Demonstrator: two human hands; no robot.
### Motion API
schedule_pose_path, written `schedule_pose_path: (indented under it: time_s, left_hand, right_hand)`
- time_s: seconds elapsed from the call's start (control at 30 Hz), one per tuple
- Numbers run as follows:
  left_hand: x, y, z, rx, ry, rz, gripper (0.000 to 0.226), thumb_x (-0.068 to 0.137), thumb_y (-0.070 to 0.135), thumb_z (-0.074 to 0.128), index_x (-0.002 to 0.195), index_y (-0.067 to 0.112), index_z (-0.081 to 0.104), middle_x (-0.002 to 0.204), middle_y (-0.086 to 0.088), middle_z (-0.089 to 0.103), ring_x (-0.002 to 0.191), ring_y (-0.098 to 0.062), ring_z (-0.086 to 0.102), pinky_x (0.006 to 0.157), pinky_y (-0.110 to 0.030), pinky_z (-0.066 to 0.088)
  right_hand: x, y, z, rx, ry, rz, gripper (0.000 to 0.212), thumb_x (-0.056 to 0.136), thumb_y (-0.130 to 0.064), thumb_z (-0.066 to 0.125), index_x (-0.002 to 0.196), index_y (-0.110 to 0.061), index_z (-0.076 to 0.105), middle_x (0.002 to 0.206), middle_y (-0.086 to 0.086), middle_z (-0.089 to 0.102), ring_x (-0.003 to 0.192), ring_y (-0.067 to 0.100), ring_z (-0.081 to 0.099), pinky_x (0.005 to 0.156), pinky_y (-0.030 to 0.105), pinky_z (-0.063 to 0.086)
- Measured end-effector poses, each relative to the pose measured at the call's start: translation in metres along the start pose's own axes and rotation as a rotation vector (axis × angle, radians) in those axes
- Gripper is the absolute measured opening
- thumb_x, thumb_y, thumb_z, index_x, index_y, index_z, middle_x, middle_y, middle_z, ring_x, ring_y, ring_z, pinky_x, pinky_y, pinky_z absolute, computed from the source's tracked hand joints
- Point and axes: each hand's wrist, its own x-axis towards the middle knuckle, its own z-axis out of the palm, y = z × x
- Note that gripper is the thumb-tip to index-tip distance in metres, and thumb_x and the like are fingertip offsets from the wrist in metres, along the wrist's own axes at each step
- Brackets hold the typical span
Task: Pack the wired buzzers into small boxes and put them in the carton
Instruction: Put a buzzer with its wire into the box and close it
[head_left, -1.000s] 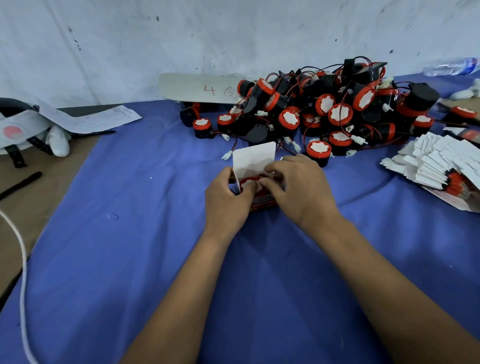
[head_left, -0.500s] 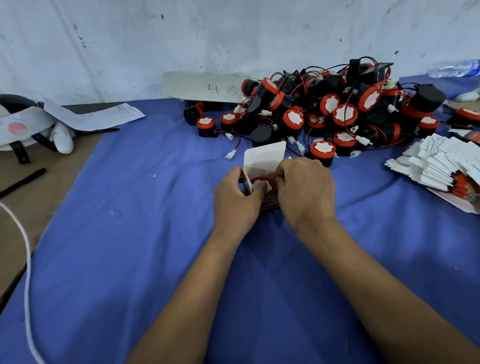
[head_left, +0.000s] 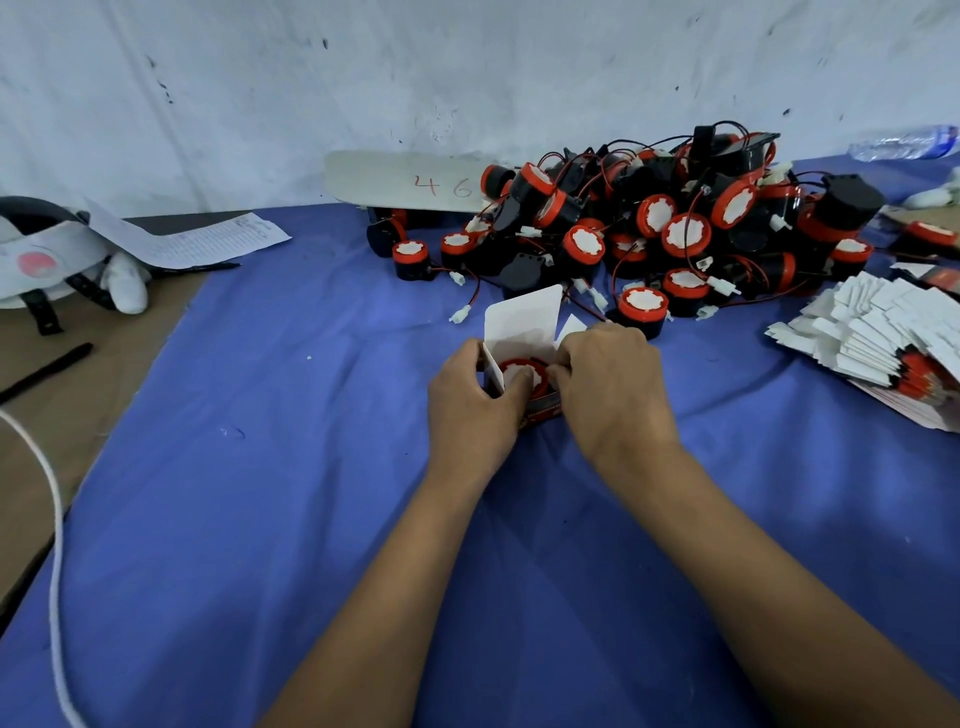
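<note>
One buzzer (head_left: 521, 375) sits in the small box (head_left: 524, 332), lid flap upright; the left hand (head_left: 470, 410) and right hand (head_left: 613, 395) grip its sides. A large buzzer pile (head_left: 675, 228) far right and flat boxes (head_left: 878, 338) remain; no carton shows.

Matt cloth, card and plastic on the table

A smooth, matt blue cloth (head_left: 260, 519) covered the table, leaving bare brown board (head_left: 78, 415) at its left edge. The small box (head_left: 524, 322) was thin white card with a glossy red-printed side. The piled buzzers (head_left: 685, 234) looked like black and red plastic with white paper-like faces; the flat boxes (head_left: 872, 332) at the right edge were matt card.
</note>
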Motion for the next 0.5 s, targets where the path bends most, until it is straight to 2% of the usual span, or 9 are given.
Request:
schedule_pose_path:
  time_s: [0.07,0.23,0.3,0.37,0.5]
  left_hand:
    - [0.000,0.001,0.000,0.000,-0.001,-0.005,0.025,0.089,0.022,0.076,0.099,0.002,0.063,0.094,-0.010,0.071,0.085,-0.027,0.066,0.073,-0.042,0.055]
    - [-0.001,0.002,-0.001,-0.002,0.008,-0.004,0.027,0.089,0.022,0.076,0.100,0.001,0.062,0.096,-0.012,0.071,0.088,-0.029,0.066,0.078,-0.050,0.055]
    - [-0.001,0.002,-0.001,0.001,0.008,-0.005,0.026,0.089,0.022,0.075,0.101,0.003,0.063,0.096,-0.010,0.071,0.090,-0.028,0.066,0.079,-0.050,0.056]
    - [-0.001,0.003,-0.001,-0.006,0.003,-0.008,0.023,0.090,0.022,0.075,0.102,0.006,0.063,0.096,-0.005,0.071,0.091,-0.025,0.067,0.079,-0.048,0.058]
    - [-0.001,0.003,-0.001,-0.006,0.004,-0.007,0.023,0.090,0.023,0.075,0.101,0.007,0.063,0.096,-0.007,0.071,0.089,-0.026,0.067,0.077,-0.048,0.057]
  right_hand:
    - [0.000,-0.002,-0.002,-0.054,-0.042,-0.045,0.009,0.100,-0.016,0.059,0.103,-0.017,0.067,0.107,0.003,0.064,0.094,0.019,0.058,0.067,0.027,0.033]
    - [0.001,0.001,-0.003,-0.038,-0.112,-0.083,0.018,0.100,-0.010,0.051,0.105,-0.015,0.068,0.102,0.004,0.062,0.080,0.018,0.043,0.066,0.029,0.037]
    - [0.004,0.004,-0.005,0.020,-0.123,-0.065,0.020,0.099,-0.010,0.053,0.104,-0.017,0.071,0.096,0.004,0.067,0.078,0.020,0.052,0.065,0.033,0.048]
    - [0.007,0.004,-0.008,0.088,-0.129,-0.065,0.024,0.097,-0.008,0.054,0.107,-0.018,0.072,0.095,0.005,0.071,0.083,0.022,0.061,0.072,0.036,0.057]
    - [0.011,0.002,-0.014,0.159,-0.181,-0.051,0.030,0.094,-0.004,0.055,0.111,-0.018,0.076,0.101,0.006,0.075,0.092,0.025,0.068,0.079,0.039,0.060]
